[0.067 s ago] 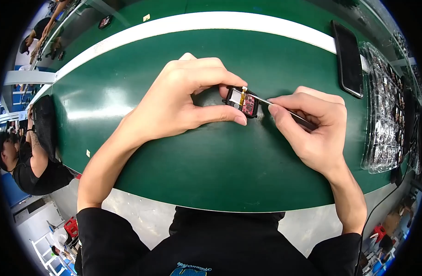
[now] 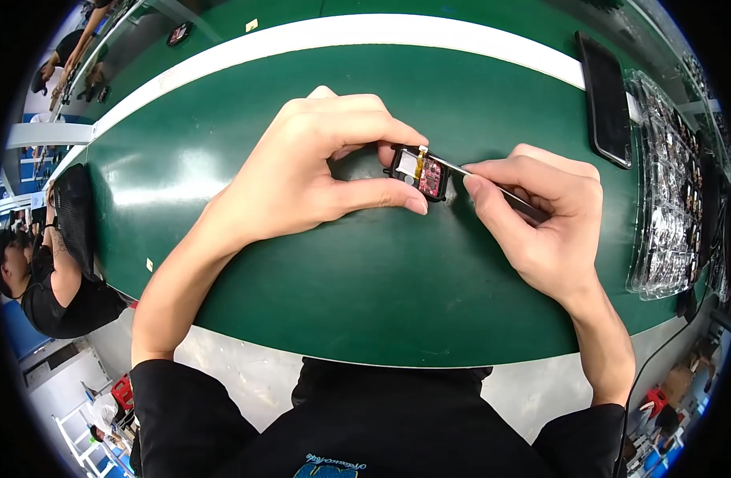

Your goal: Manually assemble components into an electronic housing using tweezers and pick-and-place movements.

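My left hand grips a small black device housing between thumb and fingers, its inside facing up. A red circuit board, a silvery block and a strip of yellow tape show inside it. In my right hand is a slim dark metal tool, pinched between thumb and forefinger like a pen; tweezers or a pry tool, I cannot tell which. Its thin tip reaches the housing's upper right edge, by the circuit board. Part of the housing is hidden behind my left fingers.
The green tabletop has a white strip across its far side. At the right lie a black phone and stacked clear plastic trays of parts. A small device sits far left. Another person is at the left edge.
Almost nothing differs. The view has shifted very slightly, and both hands keep their hold on the housing and the tool.
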The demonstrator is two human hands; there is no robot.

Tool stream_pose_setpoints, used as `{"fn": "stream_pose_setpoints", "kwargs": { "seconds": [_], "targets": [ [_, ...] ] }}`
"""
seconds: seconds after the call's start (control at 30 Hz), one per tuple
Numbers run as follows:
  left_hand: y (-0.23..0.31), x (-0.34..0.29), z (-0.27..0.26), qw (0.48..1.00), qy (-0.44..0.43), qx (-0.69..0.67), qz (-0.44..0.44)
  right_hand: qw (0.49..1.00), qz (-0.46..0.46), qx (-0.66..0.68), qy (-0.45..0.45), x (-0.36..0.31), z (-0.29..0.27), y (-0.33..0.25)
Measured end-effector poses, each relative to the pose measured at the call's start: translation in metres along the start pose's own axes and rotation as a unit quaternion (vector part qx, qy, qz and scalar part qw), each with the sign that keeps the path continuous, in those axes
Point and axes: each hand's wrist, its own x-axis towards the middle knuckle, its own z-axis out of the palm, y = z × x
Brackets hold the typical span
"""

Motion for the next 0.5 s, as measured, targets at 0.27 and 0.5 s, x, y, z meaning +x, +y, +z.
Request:
{"fn": "stream_pose_setpoints", "kwargs": {
  "seconds": [0.27, 0.5],
  "targets": [
    [-0.0059, 0.0002, 0.0057, 1.000, 0.004, 0.006, 0.002, 0.999, -0.035, -0.038, -0.009, 0.0017, 0.0036, 0.0075],
    [-0.0059, 0.0002, 0.0057, 1.000, 0.005, -0.004, -0.008, 0.998, -0.039, -0.041, -0.008, 0.0025, 0.0043, 0.0071]
  ]
}}
